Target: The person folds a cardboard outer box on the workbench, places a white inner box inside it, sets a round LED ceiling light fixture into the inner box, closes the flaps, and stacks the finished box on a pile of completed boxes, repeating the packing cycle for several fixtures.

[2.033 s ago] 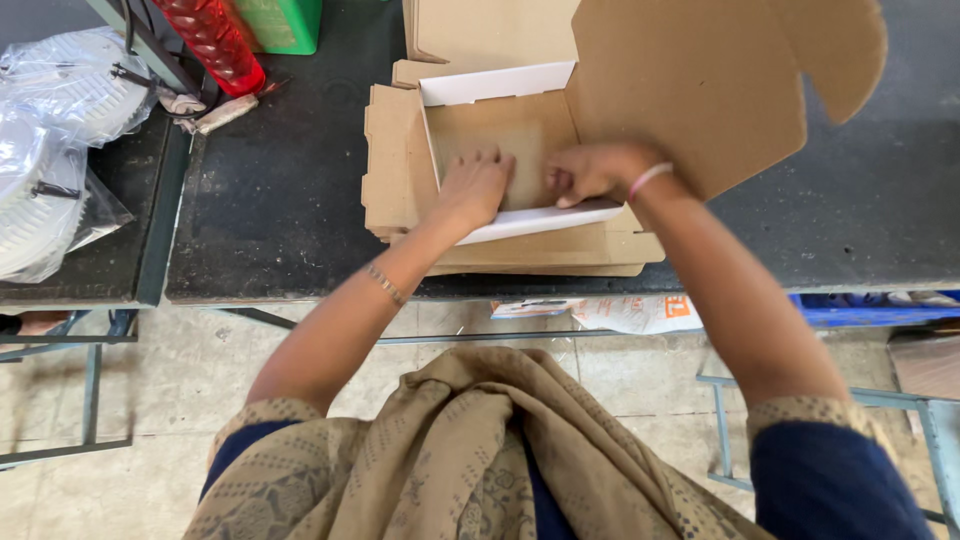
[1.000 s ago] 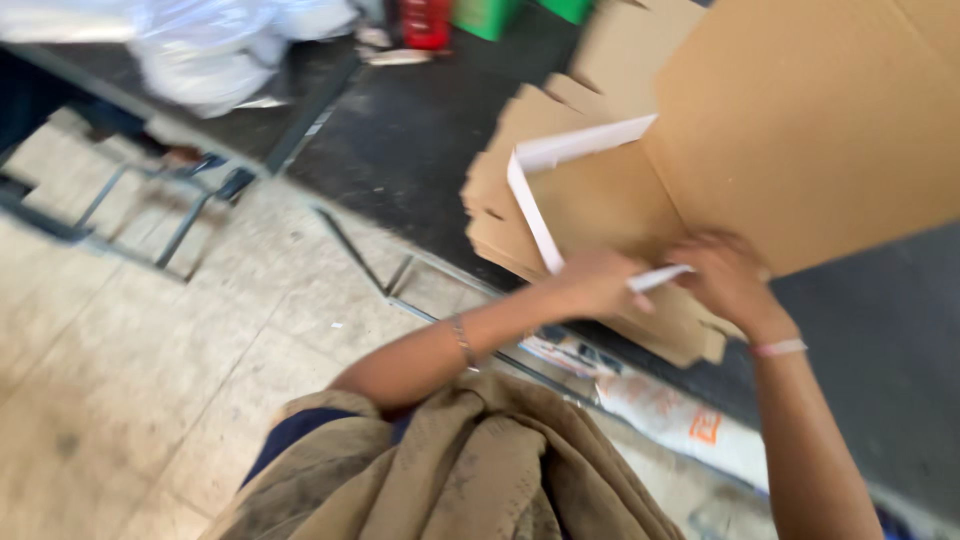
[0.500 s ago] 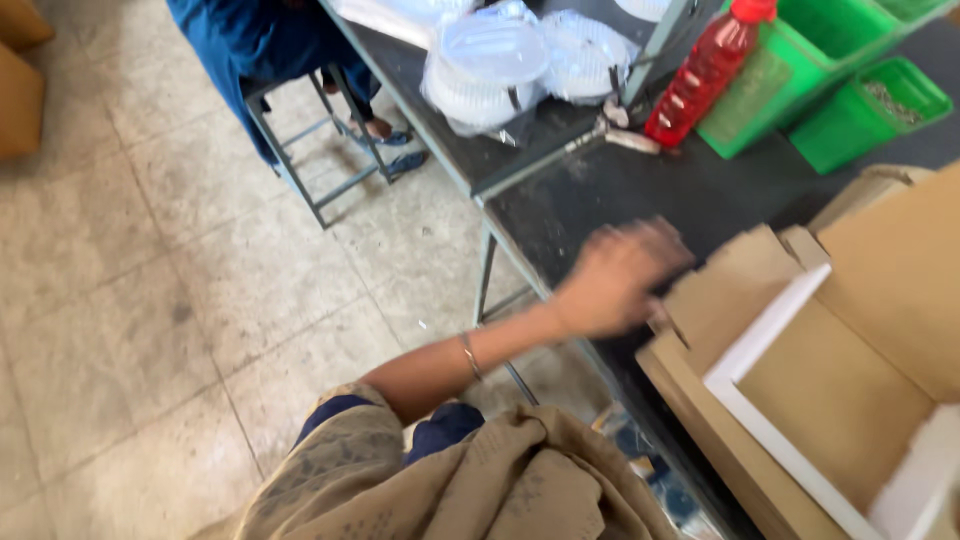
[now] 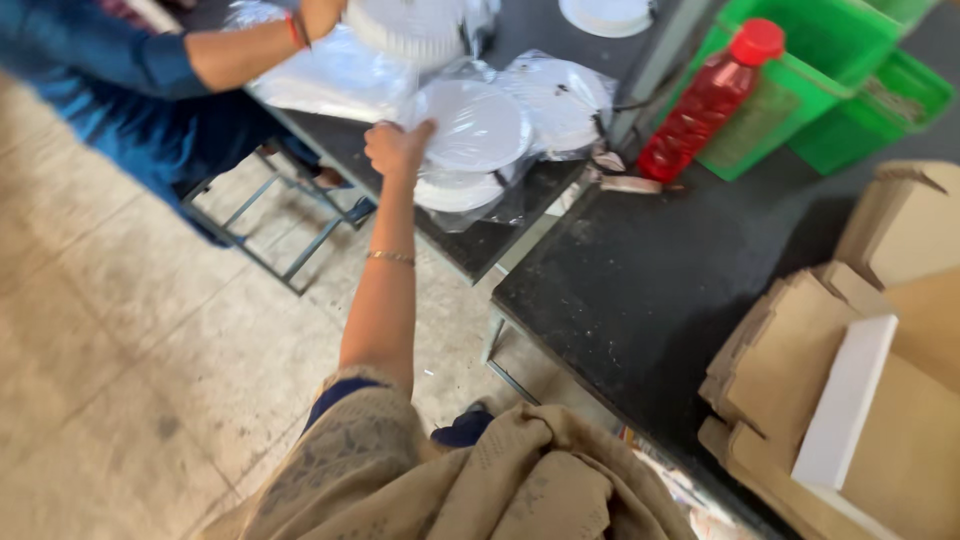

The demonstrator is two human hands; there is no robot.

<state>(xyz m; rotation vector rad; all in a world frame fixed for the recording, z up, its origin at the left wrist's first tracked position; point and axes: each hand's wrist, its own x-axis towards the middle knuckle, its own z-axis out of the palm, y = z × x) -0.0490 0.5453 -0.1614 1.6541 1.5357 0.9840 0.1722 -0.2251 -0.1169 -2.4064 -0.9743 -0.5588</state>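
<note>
Reaching way out now, the left hand (image 4: 395, 148) has left the flat cardboard boxes (image 4: 800, 370) and pinches the edge of a white round plate (image 4: 478, 125) on the bagged stack beside the red bottle (image 4: 708, 103). Right hand's out of view.

Pale tiled floor (image 4: 120, 330), black tables (image 4: 640, 290)
</note>
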